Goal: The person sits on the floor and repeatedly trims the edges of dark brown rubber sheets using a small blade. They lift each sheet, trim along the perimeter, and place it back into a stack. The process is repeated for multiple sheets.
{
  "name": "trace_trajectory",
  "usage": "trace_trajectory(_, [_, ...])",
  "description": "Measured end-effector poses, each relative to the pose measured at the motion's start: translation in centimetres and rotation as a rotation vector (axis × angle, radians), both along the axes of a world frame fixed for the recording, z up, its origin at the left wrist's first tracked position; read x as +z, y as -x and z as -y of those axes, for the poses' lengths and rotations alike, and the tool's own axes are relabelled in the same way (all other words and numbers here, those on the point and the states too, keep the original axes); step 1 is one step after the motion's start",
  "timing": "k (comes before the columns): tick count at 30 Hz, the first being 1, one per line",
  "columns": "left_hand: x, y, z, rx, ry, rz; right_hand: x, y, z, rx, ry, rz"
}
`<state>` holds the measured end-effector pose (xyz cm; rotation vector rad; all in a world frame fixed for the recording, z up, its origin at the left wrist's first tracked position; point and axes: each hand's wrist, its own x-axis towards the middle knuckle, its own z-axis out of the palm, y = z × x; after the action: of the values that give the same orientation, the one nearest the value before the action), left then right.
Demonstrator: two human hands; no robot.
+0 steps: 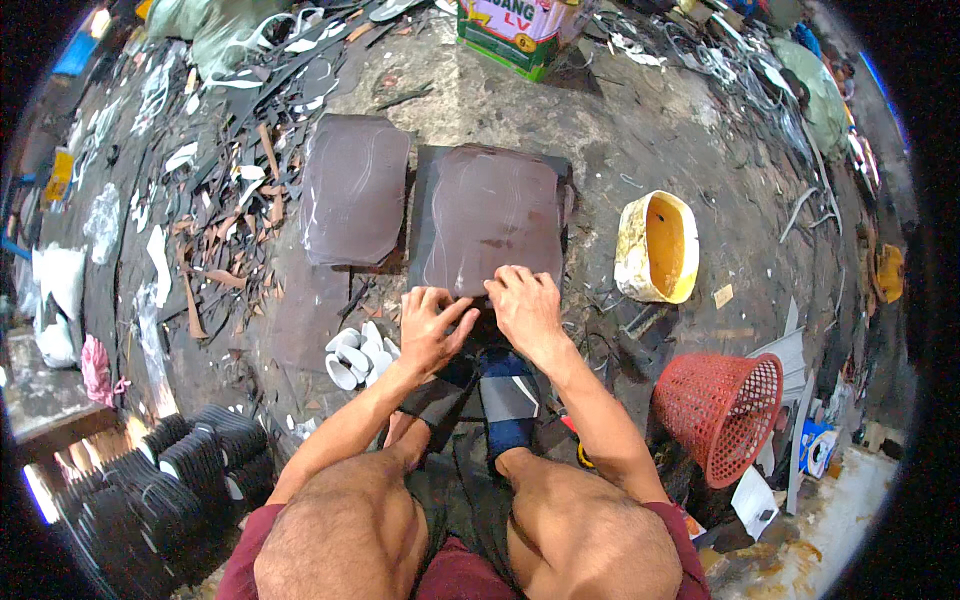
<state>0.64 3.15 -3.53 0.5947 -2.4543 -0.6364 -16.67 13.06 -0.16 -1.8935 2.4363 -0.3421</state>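
Observation:
A dark brown sheet (490, 215) with pale curved outlines drawn on it lies on a black sheet (428, 180) in front of me. At its near edge my left hand (433, 325) has its fingers bent and thumb close in, gripping near the left corner. Beside it my right hand (525, 310) curls its fingers over the same edge, thumb toward the left hand. The undersides of the fingers are hidden. Just left lies a second stack of brown sheets (355, 190), marked with similar lines.
On the right stand a yellowish tub (632, 245) and a tilted red basket (715, 405). A square tin (515, 35) stands at the far side. Scraps (225, 225) litter the left floor. White sole-shaped pieces (358, 355) lie near my left forearm; black soles (185, 480) are stacked at lower left.

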Motion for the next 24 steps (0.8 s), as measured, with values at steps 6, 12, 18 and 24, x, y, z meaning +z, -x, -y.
trace_trajectory(6, [0.8,1.3,1.3,-0.091,0.053,0.140,1.9,5.7,0.2,-0.013,0.018,0.565])
trace_trajectory(12, [0.9,3.0,3.5,-0.069,-0.084,0.060,-2.7,5.6,-0.1,-0.510,0.189,0.339])
trace_trajectory(18, [5.0,3.2,11.8,0.246,-1.389,-0.339,6.6,1.8,4.3,-0.322,0.676,1.117])
trace_trajectory(24, [5.1,-0.4,24.6,0.180,-1.086,-0.151,6.1,1.1,4.0,-0.368,0.673,0.924])
